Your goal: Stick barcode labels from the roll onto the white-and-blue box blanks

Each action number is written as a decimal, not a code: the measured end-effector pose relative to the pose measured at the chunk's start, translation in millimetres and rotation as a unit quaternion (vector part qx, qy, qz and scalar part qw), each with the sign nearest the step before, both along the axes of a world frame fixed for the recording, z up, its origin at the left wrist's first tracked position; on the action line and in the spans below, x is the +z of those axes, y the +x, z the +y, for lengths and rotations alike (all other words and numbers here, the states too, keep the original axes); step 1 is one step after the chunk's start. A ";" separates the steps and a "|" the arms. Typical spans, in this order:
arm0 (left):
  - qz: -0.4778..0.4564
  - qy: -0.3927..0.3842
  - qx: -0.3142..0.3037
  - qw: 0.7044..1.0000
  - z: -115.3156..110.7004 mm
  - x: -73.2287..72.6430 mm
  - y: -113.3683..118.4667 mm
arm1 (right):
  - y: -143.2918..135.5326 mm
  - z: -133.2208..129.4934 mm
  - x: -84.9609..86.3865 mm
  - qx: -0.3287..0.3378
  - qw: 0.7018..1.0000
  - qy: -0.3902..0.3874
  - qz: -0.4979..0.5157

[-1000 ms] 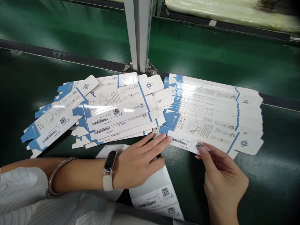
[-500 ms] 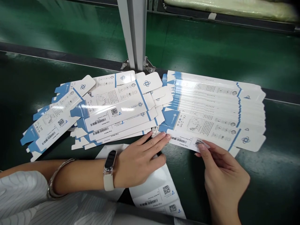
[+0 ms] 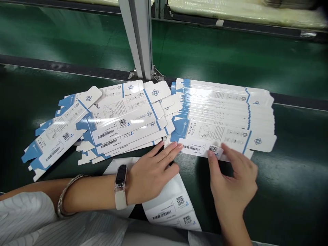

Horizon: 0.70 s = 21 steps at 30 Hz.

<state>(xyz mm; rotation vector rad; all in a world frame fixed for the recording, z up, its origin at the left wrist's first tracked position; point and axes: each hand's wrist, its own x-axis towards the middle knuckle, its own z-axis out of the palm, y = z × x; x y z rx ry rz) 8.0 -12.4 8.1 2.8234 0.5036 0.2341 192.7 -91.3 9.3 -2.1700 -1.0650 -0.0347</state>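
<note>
White and slim, the label [image 3: 193, 148] lay along the near edge of the front carton [image 3: 217, 134], barcode toward the left, QR code and a small blue mark at the right. And what a glossy carton it was: white, with a blue end, a blue stripe, a flower-like logo on the flap, icons and a line drawing! The left hand [image 3: 150, 176] was spread flat, grasping nothing, its fingertips at the label's left end. Over on the other side, the right hand [image 3: 232, 184] had its thumb on the label by the QR code, forefinger just beyond, the two apart rather than pinched.

Behind that carton, a fanned row of cartons [image 3: 217, 109] ran back; to the left sprawled a looser heap [image 3: 120, 109], several bearing labels. A sheet of labels [image 3: 166, 196] curved beneath the left hand. All this on a dark green, faintly shining table [image 3: 294, 171]! A metal post [image 3: 140, 37] rose behind, with yellowish wrapped material [image 3: 243, 13] at upper right.
</note>
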 end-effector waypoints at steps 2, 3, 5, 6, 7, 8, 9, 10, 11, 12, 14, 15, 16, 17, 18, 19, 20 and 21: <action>-0.004 0.004 -0.002 1.000 -0.5 -0.9 0.1 | -0.3 2.5 1.4 -0.013 0.999 0.001 -0.030; -0.006 0.006 -0.005 1.000 -0.7 -1.5 0.0 | -2.7 5.1 1.5 -0.016 0.999 -0.005 -0.031; -0.010 0.011 -0.008 1.000 -0.9 -2.5 -0.3 | -11.7 12.7 -0.9 0.004 0.999 -0.043 -0.022; -0.010 0.012 -0.008 1.000 -0.8 -3.0 -0.4 | -17.4 17.5 -3.4 0.026 0.997 -0.067 -0.022; -0.009 0.013 -0.008 1.000 -0.6 -3.4 -0.4 | -22.9 22.4 -6.7 0.047 0.994 -0.092 -0.025; -0.008 0.014 -0.007 1.000 -0.3 -3.7 -0.4 | -27.1 27.1 -10.4 0.063 0.991 -0.114 -0.030; -0.008 0.015 -0.007 1.000 0.0 -3.9 -0.3 | -29.3 31.0 -14.3 0.071 0.988 -0.128 -0.040; -0.011 0.015 -0.006 1.000 0.4 -4.0 -0.2 | -29.1 33.6 -18.0 0.069 0.987 -0.135 -0.050; -0.013 0.016 -0.006 1.000 0.8 -4.0 0.0 | -26.3 34.8 -21.3 0.060 0.986 -0.140 -0.061; -0.014 0.016 -0.006 1.000 1.1 -4.1 0.1 | -21.1 34.3 -23.9 0.044 0.986 -0.141 -0.072; -0.012 0.018 -0.007 1.000 1.3 -4.4 0.1 | -5.5 29.0 -26.9 -0.001 0.987 -0.139 -0.083; -0.009 0.020 -0.009 1.000 1.3 -4.7 -0.1 | 3.5 24.9 -27.3 -0.026 0.987 -0.136 -0.084; -0.006 0.022 -0.010 1.000 1.3 -5.2 -0.2 | 12.2 20.5 -27.3 -0.050 0.986 -0.133 -0.083; -0.005 0.024 -0.011 1.000 1.2 -5.7 -0.4 | 19.9 16.2 -26.8 -0.069 0.986 -0.130 -0.080; -0.006 0.027 -0.012 1.000 1.2 -6.2 -0.6 | 26.2 12.3 -26.0 -0.082 0.985 -0.128 -0.076; -0.008 0.031 -0.012 0.999 1.3 -6.7 -0.7 | 30.6 9.2 -24.9 -0.087 0.986 -0.124 -0.072; -0.010 0.033 -0.012 0.999 1.5 -7.1 -0.8 | 33.3 6.9 -23.6 -0.086 0.987 -0.116 -0.066; -0.012 0.035 -0.011 0.999 1.8 -7.4 -0.8 | 34.4 5.4 -22.2 -0.079 0.990 -0.104 -0.057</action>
